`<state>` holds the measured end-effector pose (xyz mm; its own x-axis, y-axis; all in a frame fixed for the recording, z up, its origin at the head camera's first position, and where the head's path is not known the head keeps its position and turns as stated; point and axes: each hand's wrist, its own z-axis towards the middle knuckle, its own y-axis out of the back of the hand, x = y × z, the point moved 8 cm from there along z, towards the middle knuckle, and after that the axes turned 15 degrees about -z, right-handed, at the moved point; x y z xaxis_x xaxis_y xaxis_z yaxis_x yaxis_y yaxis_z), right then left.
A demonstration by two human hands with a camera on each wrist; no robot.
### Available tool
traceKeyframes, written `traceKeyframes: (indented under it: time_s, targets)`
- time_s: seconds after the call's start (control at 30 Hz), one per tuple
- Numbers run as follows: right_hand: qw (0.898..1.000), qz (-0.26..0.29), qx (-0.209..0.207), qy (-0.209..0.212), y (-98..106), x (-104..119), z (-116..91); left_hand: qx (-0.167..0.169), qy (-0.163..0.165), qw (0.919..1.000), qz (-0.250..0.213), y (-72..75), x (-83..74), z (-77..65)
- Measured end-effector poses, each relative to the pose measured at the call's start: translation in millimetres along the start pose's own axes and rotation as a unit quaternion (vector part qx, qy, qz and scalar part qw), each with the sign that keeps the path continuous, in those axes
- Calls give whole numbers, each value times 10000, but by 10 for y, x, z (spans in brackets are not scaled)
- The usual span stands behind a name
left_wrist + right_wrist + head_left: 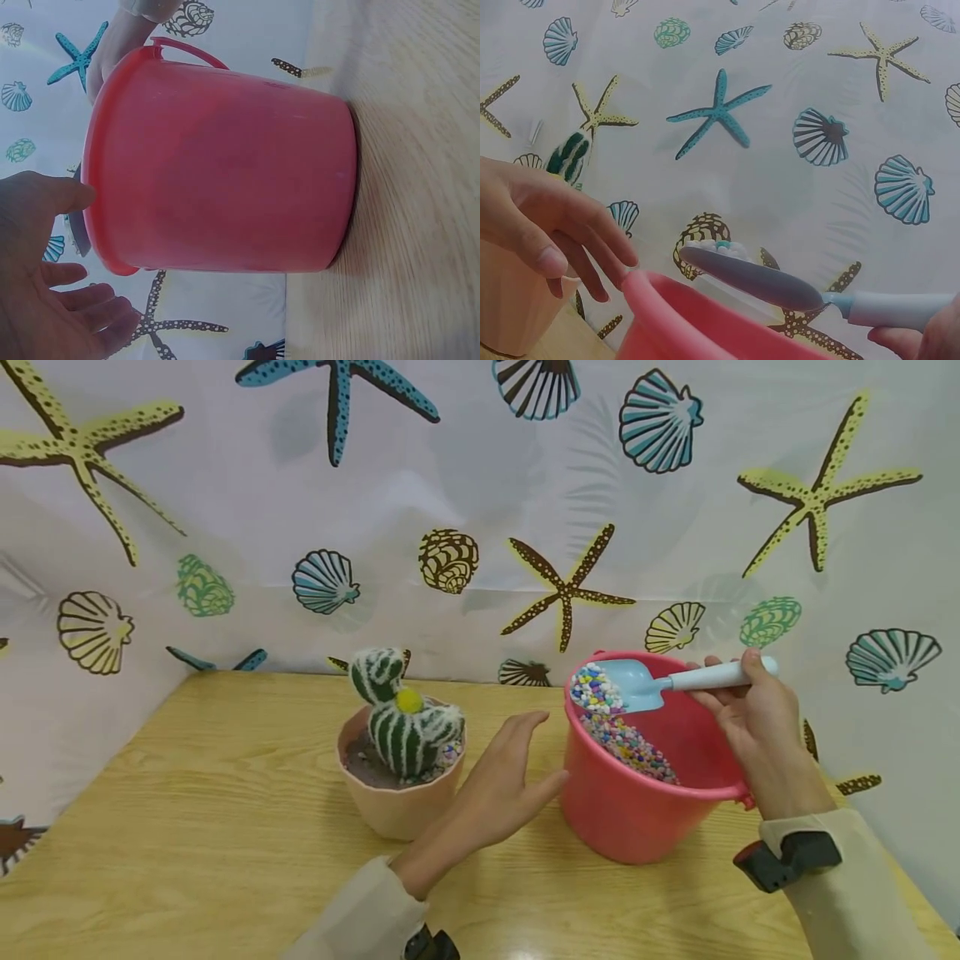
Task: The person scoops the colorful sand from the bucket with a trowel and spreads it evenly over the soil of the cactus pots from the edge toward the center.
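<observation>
My right hand (757,727) grips the white handle of a light blue toy shovel (641,685). Its scoop carries a heap of small multicoloured pebbles (596,689) above the left rim of a pink bucket (630,814). More pebbles lie against the bucket's inner wall. Between the bucket and a potted cactus (405,735), my left hand (495,785) is held with fingers extended and thumb apart, near the bucket's rim and holding nothing. The cactus is green with white fuzz and a yellow flower. Its pale peach pot (405,810) contains dark soil, with some pebbles on the right side.
The bucket and pot stand on a wooden table (187,810). Behind them hangs a white cloth (465,468) printed with starfish and shells. Dark wrist devices (787,860) are strapped over both beige sleeves.
</observation>
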<state>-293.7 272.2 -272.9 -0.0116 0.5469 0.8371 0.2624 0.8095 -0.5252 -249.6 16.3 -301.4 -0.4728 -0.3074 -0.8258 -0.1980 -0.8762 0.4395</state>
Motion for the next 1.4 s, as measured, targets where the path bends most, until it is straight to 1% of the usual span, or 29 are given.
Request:
traceKeyframes:
  time_s: [0.1,0.2,0.27,0.33,0.43,0.47,0.67,0.9,1.07,1.17,1.33,1.4]
  targets:
    - [10000,40,-14,-28,-16,-25,5,-59,-49,9999,68,43,-25,-59]
    - [10000,-51,51,29,-23,-55,45,-130,-95,9998,94,86,-33,-126]
    - [9998,-102,80,152,-23,-77,82,-194,-159,9996,126,118,-35,-171]
    - [9993,-234,131,246,-55,-88,71,-260,-207,9993,162,152,-35,-215]
    - [9989,-339,185,267,-126,-103,17,-344,-271,9988,200,201,-36,-278]
    - [9989,-373,228,176,-164,-107,-22,-358,-262,9988,207,216,-33,-296]
    - [9990,-418,126,-49,-288,-161,-139,-426,-200,9984,318,290,9,-394]
    - [9982,-494,341,-63,-394,-217,-205,-622,-141,9971,418,418,18,-516]
    - [9978,-487,418,-155,-431,-295,-213,-652,-145,9962,552,504,12,-601]
    - [9976,-564,367,-167,-449,-317,-221,-709,-280,9954,574,554,-5,-638]
    - [9973,-640,302,-182,-485,-337,-247,-910,-597,9917,689,648,-42,-697]
    - [9972,-650,303,-196,-499,-346,-256,-974,-666,9901,756,685,-50,-720]
